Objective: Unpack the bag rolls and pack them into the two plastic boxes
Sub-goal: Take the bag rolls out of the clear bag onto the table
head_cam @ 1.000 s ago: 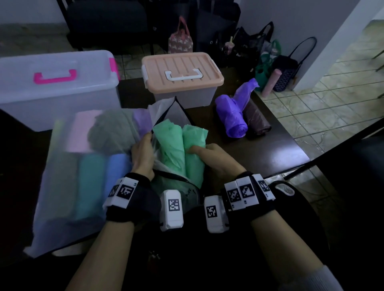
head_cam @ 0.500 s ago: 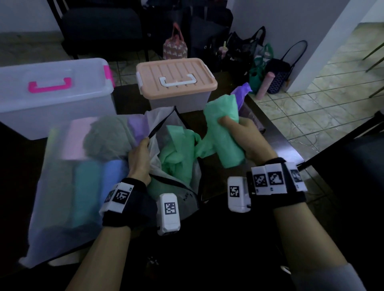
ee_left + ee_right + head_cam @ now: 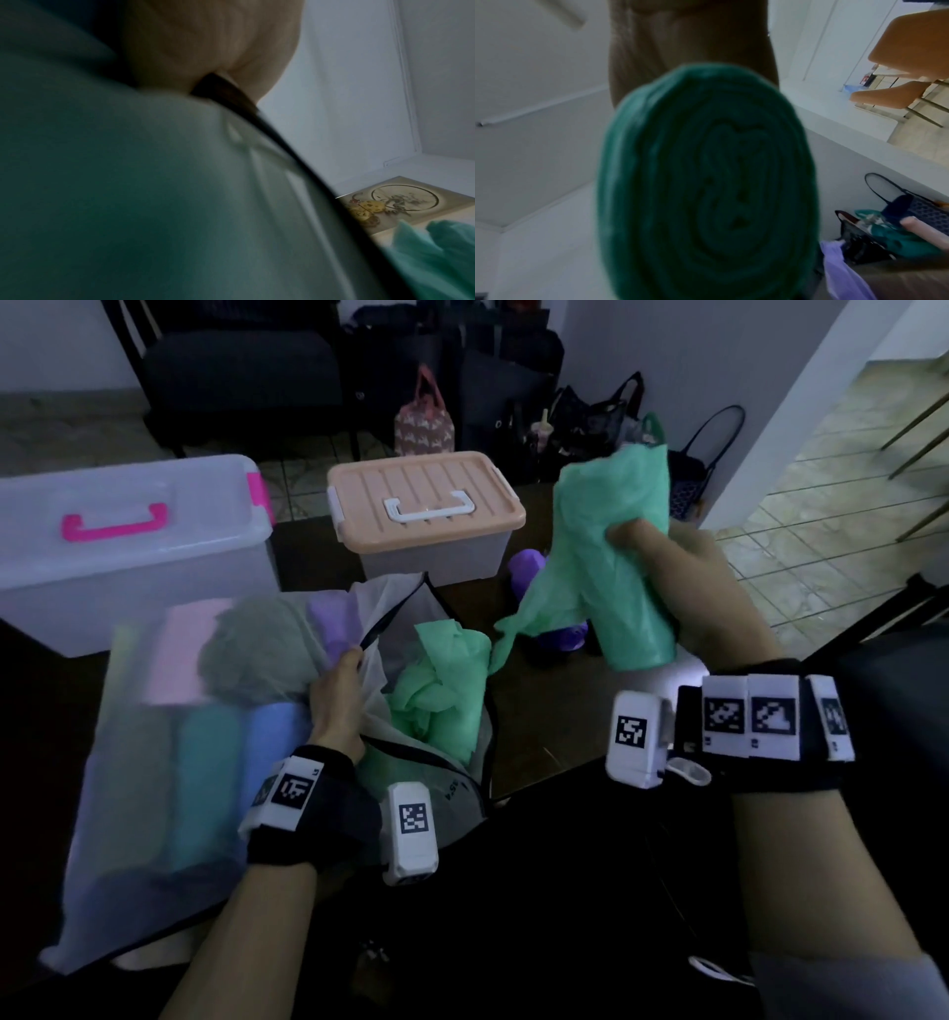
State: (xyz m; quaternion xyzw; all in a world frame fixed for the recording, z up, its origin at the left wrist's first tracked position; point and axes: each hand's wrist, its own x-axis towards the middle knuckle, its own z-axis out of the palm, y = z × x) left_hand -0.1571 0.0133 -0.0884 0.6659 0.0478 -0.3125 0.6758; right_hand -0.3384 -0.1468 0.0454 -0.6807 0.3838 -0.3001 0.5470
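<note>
My right hand (image 3: pixel 667 572) grips a green bag roll (image 3: pixel 611 557) and holds it up over the table, right of the peach-lidded box (image 3: pixel 426 505); a loose tail trails down from the roll. The right wrist view shows the roll's spiral end (image 3: pixel 706 182). My left hand (image 3: pixel 339 695) pinches the open edge of the translucent storage bag (image 3: pixel 169 752), seen close up as pale fabric (image 3: pixel 180 182). Another green roll (image 3: pixel 441 690) sits loosened at the bag's mouth. Several more rolls lie inside the bag. A clear box with a pink handle (image 3: pixel 123 531) stands at the back left, lid on.
A purple roll (image 3: pixel 529 567) lies on the dark table behind the held roll. Handbags (image 3: pixel 606 423) and a dark chair (image 3: pixel 241 377) stand on the floor beyond the table. The table's right edge drops to a tiled floor (image 3: pixel 821 546).
My right hand has pulled one green roll out of the bag and lifted it up and to the right. The other green roll has loosened at the bag's mouth. My left hand kept hold of the bag's edge.
</note>
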